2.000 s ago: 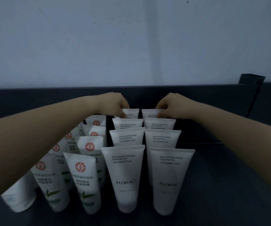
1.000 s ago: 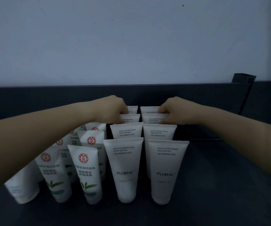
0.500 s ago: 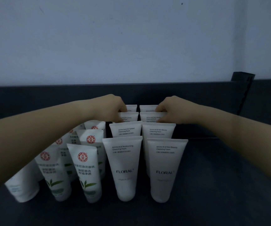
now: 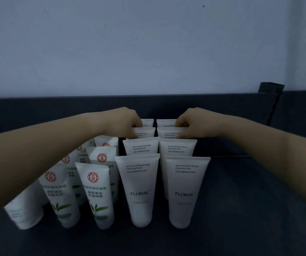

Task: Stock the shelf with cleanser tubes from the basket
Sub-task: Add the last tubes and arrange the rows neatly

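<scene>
Left grip (image 4: 124, 124) pinches the left third-row tube (image 4: 144, 133). Right grip (image 4: 192, 122) pinches the right third-row tube (image 4: 168, 134). Both tubes stand upright on the dark shelf (image 4: 240, 200). Two nearer rows of FLORAL tubes (image 4: 141, 191) stand in front. Green-leaf tubes (image 4: 97, 193) crowd just beside the left forearm.

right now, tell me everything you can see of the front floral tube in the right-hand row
The front right FLORAL tube is white, matte, plastic-looking, standing upright with its wide flat crimped end up and narrow rounded end down on the dark shelf. Grey print reads Amino Acid Skin Beauty Cleansing Foam near the top, FLORAL lower down. It heads its row, a gap apart from the left-row front tube. Neither the left grip nor the right grip touches it; each pinches a rear tube.
</scene>
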A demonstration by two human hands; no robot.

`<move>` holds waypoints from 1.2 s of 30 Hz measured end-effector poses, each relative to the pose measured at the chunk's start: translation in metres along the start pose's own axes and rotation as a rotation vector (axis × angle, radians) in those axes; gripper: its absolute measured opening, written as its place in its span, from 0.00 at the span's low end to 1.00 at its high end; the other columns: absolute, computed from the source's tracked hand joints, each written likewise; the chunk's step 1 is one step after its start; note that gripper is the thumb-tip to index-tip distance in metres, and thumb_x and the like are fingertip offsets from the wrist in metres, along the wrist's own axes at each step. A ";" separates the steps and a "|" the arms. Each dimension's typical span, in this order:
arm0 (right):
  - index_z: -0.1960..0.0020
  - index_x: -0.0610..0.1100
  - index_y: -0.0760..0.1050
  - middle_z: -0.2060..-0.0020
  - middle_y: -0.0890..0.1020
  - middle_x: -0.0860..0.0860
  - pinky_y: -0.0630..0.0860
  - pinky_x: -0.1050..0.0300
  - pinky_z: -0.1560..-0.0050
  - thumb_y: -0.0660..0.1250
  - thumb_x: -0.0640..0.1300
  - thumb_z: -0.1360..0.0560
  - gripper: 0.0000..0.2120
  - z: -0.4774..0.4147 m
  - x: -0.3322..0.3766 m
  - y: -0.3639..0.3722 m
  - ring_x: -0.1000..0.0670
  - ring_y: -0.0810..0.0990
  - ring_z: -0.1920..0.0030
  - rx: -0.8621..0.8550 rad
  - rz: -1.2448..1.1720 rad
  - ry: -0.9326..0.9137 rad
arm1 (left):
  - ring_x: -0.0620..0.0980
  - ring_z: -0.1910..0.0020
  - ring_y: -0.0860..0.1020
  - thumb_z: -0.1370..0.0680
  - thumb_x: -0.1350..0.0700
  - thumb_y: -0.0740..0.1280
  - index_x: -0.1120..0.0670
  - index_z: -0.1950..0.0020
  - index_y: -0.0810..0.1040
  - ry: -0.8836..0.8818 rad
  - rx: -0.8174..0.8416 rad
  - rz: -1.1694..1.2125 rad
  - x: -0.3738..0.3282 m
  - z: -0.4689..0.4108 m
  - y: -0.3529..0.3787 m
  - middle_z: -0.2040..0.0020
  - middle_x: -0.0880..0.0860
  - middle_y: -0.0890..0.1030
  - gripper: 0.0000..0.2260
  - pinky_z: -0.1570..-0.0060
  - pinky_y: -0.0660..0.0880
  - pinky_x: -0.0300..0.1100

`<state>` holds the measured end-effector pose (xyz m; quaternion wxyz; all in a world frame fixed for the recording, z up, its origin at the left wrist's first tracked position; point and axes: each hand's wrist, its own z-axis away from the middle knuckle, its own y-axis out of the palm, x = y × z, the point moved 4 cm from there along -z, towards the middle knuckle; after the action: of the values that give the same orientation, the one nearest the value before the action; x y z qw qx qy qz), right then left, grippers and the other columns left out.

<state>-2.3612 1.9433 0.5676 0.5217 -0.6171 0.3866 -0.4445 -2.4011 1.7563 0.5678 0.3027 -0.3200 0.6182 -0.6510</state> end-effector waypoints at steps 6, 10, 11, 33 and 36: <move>0.47 0.48 0.81 0.53 0.84 0.55 0.73 0.70 0.54 0.71 0.47 0.27 0.09 0.014 0.002 -0.032 0.58 0.81 0.54 -0.165 -0.086 -0.004 | 0.44 0.52 0.78 0.25 0.51 0.71 0.52 0.40 0.80 -0.020 -0.040 0.002 0.001 0.005 -0.015 0.46 0.47 0.82 0.14 0.48 0.74 0.38; 0.52 0.49 0.82 0.60 0.85 0.57 0.77 0.71 0.59 0.71 0.48 0.27 0.05 0.029 0.012 -0.036 0.61 0.83 0.62 -0.092 -0.241 -0.040 | 0.44 0.53 0.80 0.24 0.53 0.69 0.51 0.48 0.82 0.032 -0.300 0.069 -0.005 0.021 -0.038 0.52 0.47 0.84 0.06 0.48 0.75 0.41; 0.52 0.49 0.82 0.60 0.85 0.57 0.77 0.72 0.58 0.71 0.49 0.28 0.06 0.031 0.015 -0.033 0.61 0.83 0.62 -0.048 -0.248 -0.048 | 0.45 0.54 0.80 0.23 0.52 0.68 0.51 0.50 0.83 0.043 -0.325 0.095 -0.009 0.026 -0.041 0.53 0.46 0.84 0.06 0.49 0.76 0.42; 0.71 0.44 0.66 0.75 0.68 0.51 0.64 0.58 0.70 0.71 0.50 0.29 0.20 0.027 0.020 0.011 0.53 0.66 0.73 0.015 0.021 -0.054 | 0.45 0.70 0.73 0.26 0.50 0.70 0.51 0.61 0.78 0.060 0.011 -0.005 -0.020 0.033 0.001 0.67 0.49 0.78 0.07 0.66 0.72 0.42; 0.71 0.44 0.64 0.75 0.67 0.52 0.62 0.58 0.71 0.71 0.49 0.29 0.20 0.028 0.020 0.012 0.53 0.64 0.73 0.008 0.027 -0.049 | 0.45 0.70 0.73 0.25 0.50 0.70 0.52 0.59 0.79 0.051 0.008 -0.012 -0.020 0.032 0.002 0.66 0.49 0.79 0.07 0.67 0.71 0.40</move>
<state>-2.3290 1.9311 0.5573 0.5395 -0.6205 0.3801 -0.4237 -2.3633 1.7524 0.5659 0.2841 -0.3057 0.6212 -0.6633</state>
